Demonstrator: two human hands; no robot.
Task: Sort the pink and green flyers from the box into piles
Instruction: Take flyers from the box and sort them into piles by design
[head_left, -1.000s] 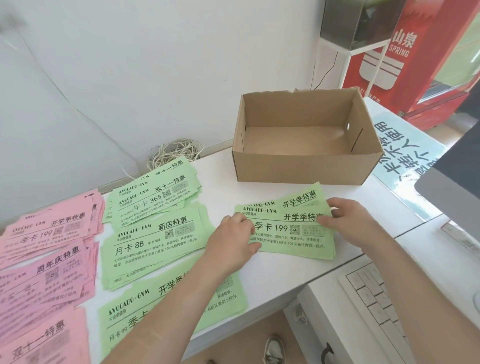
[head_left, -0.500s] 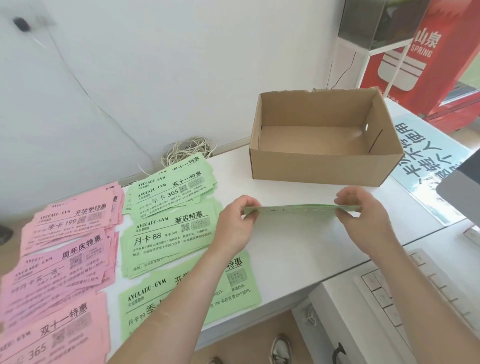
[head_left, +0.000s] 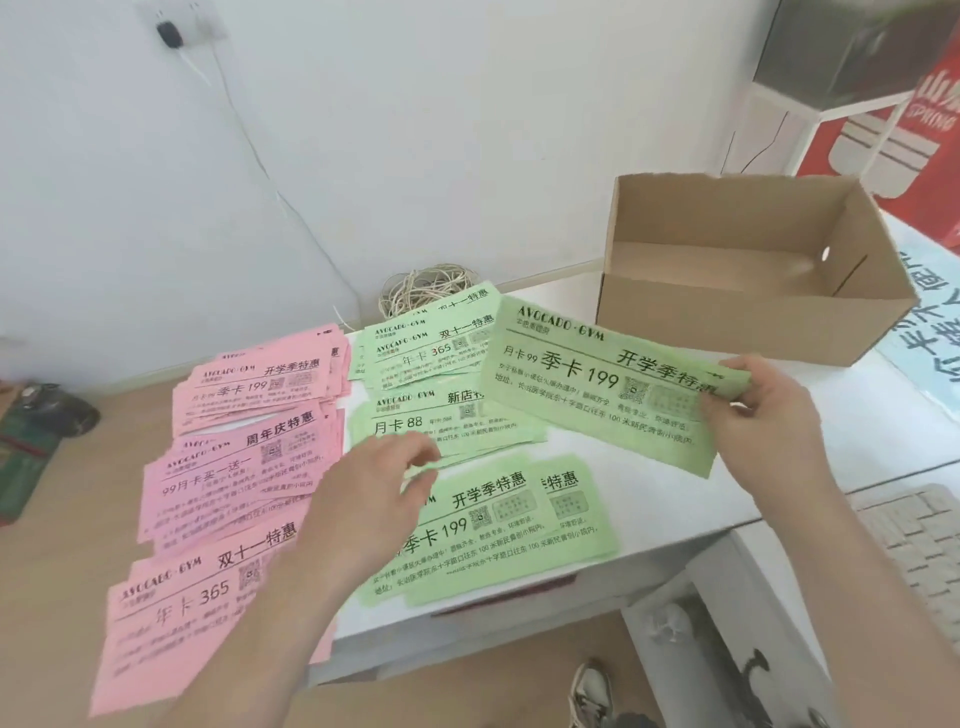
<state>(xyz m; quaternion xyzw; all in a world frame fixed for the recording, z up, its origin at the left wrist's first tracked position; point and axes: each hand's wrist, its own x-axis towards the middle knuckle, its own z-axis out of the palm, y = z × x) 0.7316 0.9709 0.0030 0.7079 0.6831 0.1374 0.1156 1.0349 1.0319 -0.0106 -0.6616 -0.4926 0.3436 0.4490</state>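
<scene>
Pinching green flyers (head_left: 587, 384) before the box (head_left: 727, 332), the right hand (head_left: 763, 415) curls round them; the left hand (head_left: 363, 499) hovers slack-fingered, empty.

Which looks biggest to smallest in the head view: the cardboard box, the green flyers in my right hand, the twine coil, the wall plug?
1. cardboard box
2. held green flyers, though nearer the camera
3. twine coil
4. wall plug
</scene>
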